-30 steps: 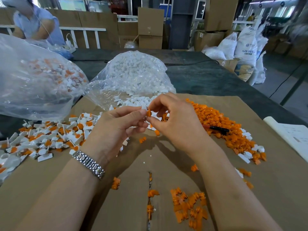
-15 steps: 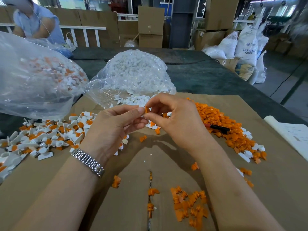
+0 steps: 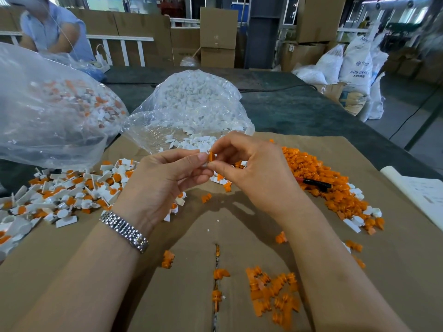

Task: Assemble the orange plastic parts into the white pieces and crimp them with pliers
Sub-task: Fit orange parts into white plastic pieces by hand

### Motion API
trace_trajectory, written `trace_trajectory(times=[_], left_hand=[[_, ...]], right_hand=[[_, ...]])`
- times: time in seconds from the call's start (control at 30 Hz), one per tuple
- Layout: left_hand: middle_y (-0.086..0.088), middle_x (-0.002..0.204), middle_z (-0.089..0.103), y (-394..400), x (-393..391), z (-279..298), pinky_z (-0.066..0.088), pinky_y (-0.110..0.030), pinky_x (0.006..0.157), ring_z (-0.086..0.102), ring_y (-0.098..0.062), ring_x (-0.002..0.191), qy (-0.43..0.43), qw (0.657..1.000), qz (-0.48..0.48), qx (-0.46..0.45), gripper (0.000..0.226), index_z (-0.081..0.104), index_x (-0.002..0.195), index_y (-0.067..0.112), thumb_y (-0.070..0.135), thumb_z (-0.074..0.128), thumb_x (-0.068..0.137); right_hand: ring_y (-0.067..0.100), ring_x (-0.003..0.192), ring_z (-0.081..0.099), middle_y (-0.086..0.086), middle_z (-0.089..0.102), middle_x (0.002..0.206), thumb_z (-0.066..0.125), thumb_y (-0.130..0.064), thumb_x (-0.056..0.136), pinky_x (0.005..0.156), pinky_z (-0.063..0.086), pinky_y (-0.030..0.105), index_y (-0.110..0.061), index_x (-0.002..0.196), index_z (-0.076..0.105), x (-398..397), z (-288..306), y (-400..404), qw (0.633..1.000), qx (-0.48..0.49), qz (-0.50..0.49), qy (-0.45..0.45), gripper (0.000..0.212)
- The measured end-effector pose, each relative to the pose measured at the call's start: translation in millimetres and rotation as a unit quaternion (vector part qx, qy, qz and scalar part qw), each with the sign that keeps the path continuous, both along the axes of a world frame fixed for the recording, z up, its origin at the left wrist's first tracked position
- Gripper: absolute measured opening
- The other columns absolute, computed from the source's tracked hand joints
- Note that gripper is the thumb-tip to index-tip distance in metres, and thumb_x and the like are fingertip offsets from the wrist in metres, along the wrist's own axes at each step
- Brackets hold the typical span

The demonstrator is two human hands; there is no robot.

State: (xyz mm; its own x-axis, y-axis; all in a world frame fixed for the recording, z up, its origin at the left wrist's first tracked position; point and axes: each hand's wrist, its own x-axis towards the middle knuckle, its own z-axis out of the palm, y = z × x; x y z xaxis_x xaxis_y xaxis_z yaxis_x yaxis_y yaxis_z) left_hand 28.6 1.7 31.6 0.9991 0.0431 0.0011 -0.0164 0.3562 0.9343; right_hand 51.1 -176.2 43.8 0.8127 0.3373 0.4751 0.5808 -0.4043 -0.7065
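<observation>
Above the middle of the cardboard sheet (image 3: 72, 255) that covers the bench, the left hand (image 3: 160, 185) and the right hand (image 3: 259, 173) meet fingertip to fingertip. Between them sits an orange part (image 3: 211, 156), pinched by the right thumb and forefinger and pressed against a white piece (image 3: 205, 163) that the left thumb and fingers hold; most of the white piece is hidden. A metal watch band (image 3: 124, 231) circles the left wrist.

A heap of orange parts (image 3: 318, 180) lies toward the right edge of the sheet, with a dark-handled tool (image 3: 316, 183) resting on it. Assembled white-and-orange pieces (image 3: 64, 195) are piled at the left edge. A smaller scatter of orange parts (image 3: 271, 291) lies near the front edge. At the far edge an open clear bag of white pieces (image 3: 191, 106) spills onto the sheet, beside a second bag (image 3: 48, 116) at the far left corner.
</observation>
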Motion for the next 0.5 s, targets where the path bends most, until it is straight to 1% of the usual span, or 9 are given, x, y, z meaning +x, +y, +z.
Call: trace_trajectory(times=[0.13,0.2,0.23,0.27,0.3,0.33,0.4,0.43,0.5], left_hand=[[-0.02,0.085,0.075,1,0,0,0.059,-0.022,0.066,0.074,-0.022,0.073,-0.001,1.0,0.0,0.002,0.023,0.074,0.094,-0.005,0.008,0.078,0.075],[-0.019,0.087,0.076,0,0,0,0.058,-0.022,0.065,0.075,-0.023,0.073,-0.005,1.0,0.011,0.005,0.028,0.073,0.096,-0.006,0.009,0.079,0.073],[-0.018,0.088,0.077,0,0,0,0.058,-0.021,0.065,0.075,-0.024,0.074,-0.006,1.0,0.017,0.008,0.031,0.072,0.098,-0.006,0.01,0.08,0.072],[-0.016,0.088,0.077,0,0,0,0.058,-0.021,0.065,0.075,-0.024,0.074,-0.006,1.0,0.022,0.009,0.032,0.072,0.098,-0.005,0.011,0.081,0.071],[-0.015,0.088,0.077,0,0,1,0.058,-0.021,0.064,0.076,-0.024,0.075,-0.003,1.0,0.025,0.009,0.032,0.072,0.098,-0.004,0.011,0.081,0.07],[-0.015,0.088,0.077,1,0,1,0.058,-0.021,0.064,0.076,-0.024,0.075,0.0,1.0,0.026,0.007,0.032,0.073,0.097,-0.003,0.011,0.082,0.07],[-0.017,0.089,0.077,2,0,1,0.059,-0.021,0.064,0.076,-0.024,0.075,0.004,1.0,0.027,0.003,0.029,0.073,0.097,-0.001,0.009,0.082,0.072],[-0.018,0.089,0.076,2,0,1,0.059,-0.022,0.064,0.076,-0.024,0.075,0.004,1.0,0.026,0.003,0.028,0.073,0.097,-0.001,0.009,0.082,0.072],[-0.018,0.088,0.076,2,0,1,0.059,-0.022,0.064,0.076,-0.024,0.075,0.003,1.0,0.024,0.001,0.028,0.073,0.097,0.0,0.009,0.082,0.072]], right_hand=[[0.004,0.083,0.069,-0.009,0.07,0.083,0.08,-0.019,0.086,0.077,0.055,0.019,-0.019,0.1,0.071,-2,2,1,1.0,-0.01,0.001,0.007,0.017],[0.004,0.082,0.068,-0.008,0.07,0.086,0.082,-0.022,0.085,0.075,0.054,0.018,-0.021,0.103,0.069,-1,4,-3,1.0,-0.006,-0.007,0.025,0.022],[0.004,0.083,0.067,-0.009,0.069,0.088,0.082,-0.026,0.084,0.074,0.053,0.017,-0.023,0.105,0.068,0,5,-6,0.999,-0.019,-0.031,0.03,0.025],[0.003,0.086,0.065,-0.01,0.067,0.094,0.08,-0.031,0.085,0.074,0.051,0.017,-0.025,0.107,0.065,3,5,-11,0.995,-0.059,-0.079,0.029,0.028],[0.004,0.091,0.062,-0.01,0.065,0.101,0.077,-0.038,0.086,0.079,0.051,0.022,-0.026,0.111,0.063,7,5,-19,0.98,-0.131,-0.146,0.03,0.031],[0.011,0.1,0.06,-0.007,0.062,0.109,0.074,-0.043,0.088,0.086,0.051,0.031,-0.025,0.115,0.059,10,3,-27,0.949,-0.224,-0.215,0.048,0.036],[0.025,0.117,0.051,0.003,0.055,0.123,0.071,-0.047,0.089,0.1,0.044,0.05,-0.019,0.119,0.056,12,1,-36,0.867,-0.373,-0.295,0.146,0.044],[0.029,0.123,0.046,0.007,0.051,0.126,0.071,-0.044,0.09,0.102,0.04,0.055,-0.016,0.118,0.055,13,-1,-38,0.84,-0.41,-0.304,0.184,0.043],[0.031,0.127,0.041,0.009,0.048,0.128,0.07,-0.035,0.092,0.102,0.035,0.058,-0.015,0.109,0.054,14,-6,-39,0.823,-0.436,-0.304,0.198,0.032]])
